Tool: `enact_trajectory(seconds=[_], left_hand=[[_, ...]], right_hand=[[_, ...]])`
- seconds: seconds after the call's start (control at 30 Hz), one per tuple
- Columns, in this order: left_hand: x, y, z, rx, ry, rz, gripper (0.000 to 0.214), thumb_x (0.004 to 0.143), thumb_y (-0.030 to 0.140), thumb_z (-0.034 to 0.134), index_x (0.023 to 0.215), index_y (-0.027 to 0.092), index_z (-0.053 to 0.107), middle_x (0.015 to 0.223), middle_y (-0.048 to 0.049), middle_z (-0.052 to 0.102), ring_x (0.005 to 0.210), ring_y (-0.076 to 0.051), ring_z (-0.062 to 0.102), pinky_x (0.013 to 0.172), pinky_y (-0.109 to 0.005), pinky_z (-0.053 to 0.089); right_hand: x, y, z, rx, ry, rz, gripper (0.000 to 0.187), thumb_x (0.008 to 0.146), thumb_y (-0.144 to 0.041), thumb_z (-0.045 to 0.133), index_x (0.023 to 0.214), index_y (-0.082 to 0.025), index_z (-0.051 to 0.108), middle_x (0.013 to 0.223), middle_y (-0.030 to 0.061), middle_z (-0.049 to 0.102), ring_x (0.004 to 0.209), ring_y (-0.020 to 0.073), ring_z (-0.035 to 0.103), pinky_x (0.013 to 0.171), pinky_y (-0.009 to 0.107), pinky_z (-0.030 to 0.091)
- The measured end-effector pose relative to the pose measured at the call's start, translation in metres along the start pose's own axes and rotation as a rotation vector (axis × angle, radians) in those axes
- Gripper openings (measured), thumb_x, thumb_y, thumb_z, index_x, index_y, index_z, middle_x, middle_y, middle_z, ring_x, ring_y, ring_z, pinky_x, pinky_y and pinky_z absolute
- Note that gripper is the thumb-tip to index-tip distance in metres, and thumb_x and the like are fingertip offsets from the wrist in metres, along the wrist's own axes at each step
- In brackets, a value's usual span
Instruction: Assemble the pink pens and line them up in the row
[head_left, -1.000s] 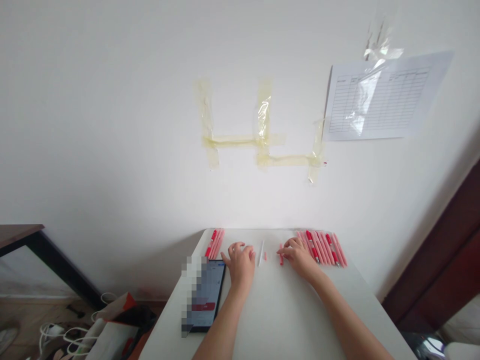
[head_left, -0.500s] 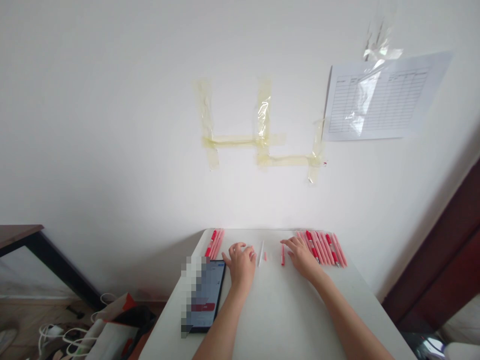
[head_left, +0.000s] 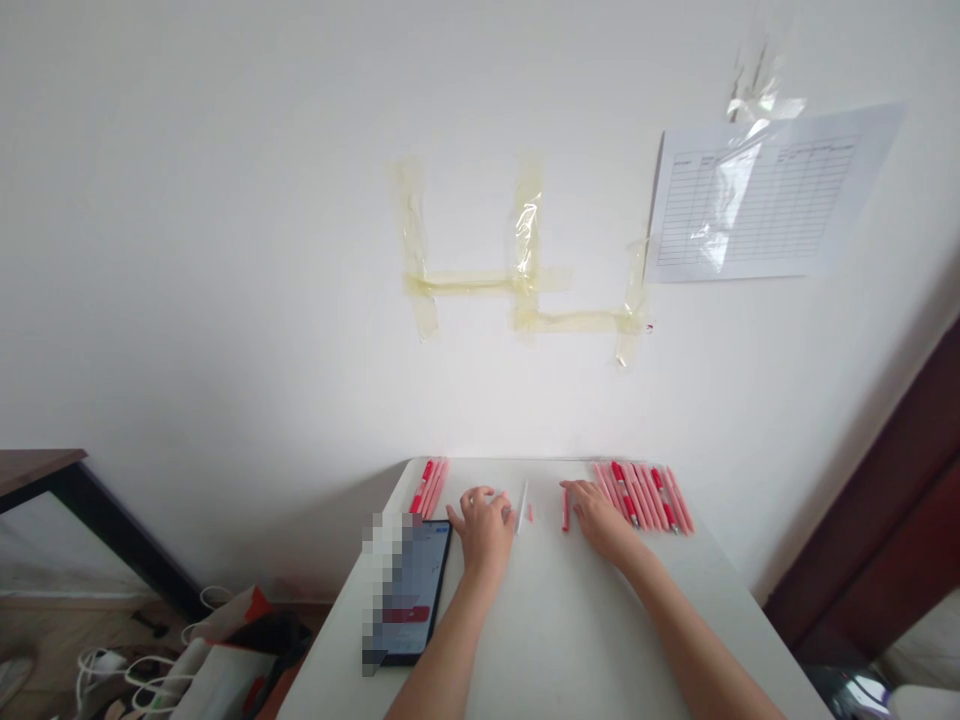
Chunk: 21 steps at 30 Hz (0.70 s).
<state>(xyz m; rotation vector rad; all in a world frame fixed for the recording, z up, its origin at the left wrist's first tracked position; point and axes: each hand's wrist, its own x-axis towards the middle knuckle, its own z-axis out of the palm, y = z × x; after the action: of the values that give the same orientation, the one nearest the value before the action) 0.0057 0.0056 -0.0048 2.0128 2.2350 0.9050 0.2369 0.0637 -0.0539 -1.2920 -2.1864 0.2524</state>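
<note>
My left hand (head_left: 484,522) rests palm down on the white table (head_left: 555,620), fingers spread, its fingertips close to a thin white tube (head_left: 522,504) and a small pink piece (head_left: 530,513). My right hand (head_left: 596,513) lies flat with fingers stretched out beside a red pen part (head_left: 565,509). Just right of that hand lies a row of several pink pens (head_left: 645,494). A smaller bundle of pink pens (head_left: 429,485) lies at the table's far left corner.
A tablet (head_left: 409,590) lies on the table's left edge near my left forearm. The wall behind carries tape strips (head_left: 525,290) and a printed sheet (head_left: 765,195). Bags and cables (head_left: 187,660) lie on the floor at left.
My right hand has let go of the red pen part, which now lies on the table, and the hand has shifted slightly right. My left hand has barely moved.
</note>
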Motion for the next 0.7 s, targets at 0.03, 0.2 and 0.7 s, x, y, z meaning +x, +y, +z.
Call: enact_trajectory(seconds=[0.03, 0.2, 0.7], left_hand=[[-0.0001, 0.0002, -0.0001, 0.003, -0.001, 0.001, 0.015, 0.084, 0.024, 0.066, 0.093, 0.029, 0.077, 0.122, -0.0063, 0.064, 0.127, -0.029, 0.047, 0.117, -0.071, 0.022], [-0.0006, 0.0005, -0.0001, 0.018, 0.004, 0.021, 0.014, 0.085, 0.024, 0.066, 0.091, 0.028, 0.078, 0.120, -0.0061, 0.064, 0.126, -0.028, 0.048, 0.117, -0.072, 0.022], [-0.0010, 0.0024, 0.0021, 0.034, 0.045, 0.067, 0.018, 0.090, 0.020, 0.059, 0.090, 0.024, 0.076, 0.118, -0.0067, 0.067, 0.124, -0.028, 0.052, 0.117, -0.074, 0.024]], right_hand=[[0.0001, 0.0000, -0.0002, 0.000, -0.002, -0.001, 0.056, 0.089, -0.003, 0.039, 0.141, -0.016, 0.055, 0.134, 0.0134, 0.063, 0.129, 0.0242, 0.054, 0.113, 0.046, 0.044], [-0.0004, -0.0006, -0.0010, -0.003, -0.011, 0.004, 0.058, 0.088, -0.002, 0.039, 0.142, -0.017, 0.054, 0.137, 0.0129, 0.062, 0.131, 0.0235, 0.052, 0.113, 0.044, 0.043], [-0.0007, -0.0007, -0.0003, 0.022, -0.014, 0.020, 0.058, 0.087, -0.002, 0.039, 0.142, -0.017, 0.056, 0.138, 0.0126, 0.062, 0.133, 0.0251, 0.051, 0.114, 0.043, 0.041]])
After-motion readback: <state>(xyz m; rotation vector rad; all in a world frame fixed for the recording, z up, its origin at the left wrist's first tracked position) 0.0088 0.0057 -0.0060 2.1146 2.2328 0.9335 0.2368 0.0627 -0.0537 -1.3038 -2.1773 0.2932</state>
